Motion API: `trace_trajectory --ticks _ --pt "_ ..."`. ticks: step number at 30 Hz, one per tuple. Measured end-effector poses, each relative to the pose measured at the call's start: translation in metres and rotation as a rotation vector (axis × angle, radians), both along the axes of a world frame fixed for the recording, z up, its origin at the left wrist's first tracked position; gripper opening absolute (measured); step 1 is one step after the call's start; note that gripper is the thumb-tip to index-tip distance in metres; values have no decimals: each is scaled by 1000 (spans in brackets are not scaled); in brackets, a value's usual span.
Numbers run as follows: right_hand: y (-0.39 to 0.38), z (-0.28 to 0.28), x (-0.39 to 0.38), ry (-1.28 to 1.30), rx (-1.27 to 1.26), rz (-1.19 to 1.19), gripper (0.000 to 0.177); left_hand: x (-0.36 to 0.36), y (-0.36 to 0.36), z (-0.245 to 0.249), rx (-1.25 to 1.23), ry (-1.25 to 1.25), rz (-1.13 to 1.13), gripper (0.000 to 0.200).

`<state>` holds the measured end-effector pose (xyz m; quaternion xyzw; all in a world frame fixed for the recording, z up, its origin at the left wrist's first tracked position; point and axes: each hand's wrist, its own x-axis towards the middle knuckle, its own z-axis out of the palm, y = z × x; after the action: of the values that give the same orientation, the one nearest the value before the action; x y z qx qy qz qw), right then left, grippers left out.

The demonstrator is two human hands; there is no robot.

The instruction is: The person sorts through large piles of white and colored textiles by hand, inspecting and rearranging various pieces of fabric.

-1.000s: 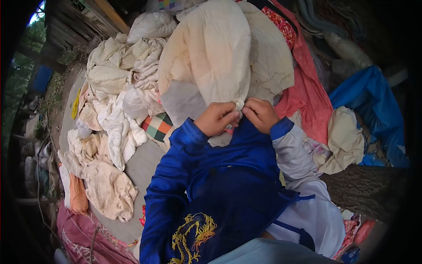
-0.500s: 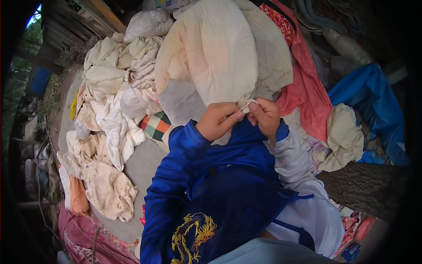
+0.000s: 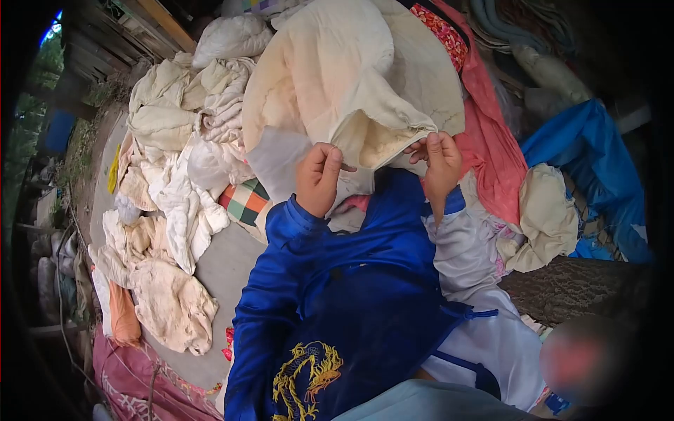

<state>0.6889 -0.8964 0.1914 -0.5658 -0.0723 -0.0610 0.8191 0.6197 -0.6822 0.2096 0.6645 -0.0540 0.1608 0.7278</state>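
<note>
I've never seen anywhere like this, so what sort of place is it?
Likely an outdoor yard or open-sided shed used for storing cloth: heaped cloth, weathered planks and greenery beyond.

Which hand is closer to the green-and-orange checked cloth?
Left. The left hand is a short way right of the checked cloth; the right hand is much farther right, across the cream cloth bag's open mouth.

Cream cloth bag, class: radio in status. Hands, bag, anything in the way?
Left hand and right hand holding opposite mouth edges. Cream cloth bag: mouth open. Pale cloth heap lies left, clear of hands.
</note>
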Motion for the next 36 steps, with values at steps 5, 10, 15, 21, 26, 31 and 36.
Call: trace_trajectory --ticks 5,10,15,21,26,31,36 --pt "-2 -53 -17 127 -334 13 35 0 -9 -4 14 16 -52 12" --pt "5 -77 -36 472 -593 324 51 -1 -15 -15 61 23 -19 14" --pt "16 -71 -43 672 -250 344 46 1 -14 -26 91 -20 74 13" --pt "17 -86 -43 233 -5 311 31 0 -3 -22 459 115 378 14" --pt "13 -69 -42 212 24 420 25 -4 -16 -20 879 -176 479 19" --pt "11 -66 -42 166 2 440 21 -13 -27 -16 922 -291 233 22" --pt "6 -56 -43 121 -67 422 19 -16 -32 -13 940 -269 180 23"
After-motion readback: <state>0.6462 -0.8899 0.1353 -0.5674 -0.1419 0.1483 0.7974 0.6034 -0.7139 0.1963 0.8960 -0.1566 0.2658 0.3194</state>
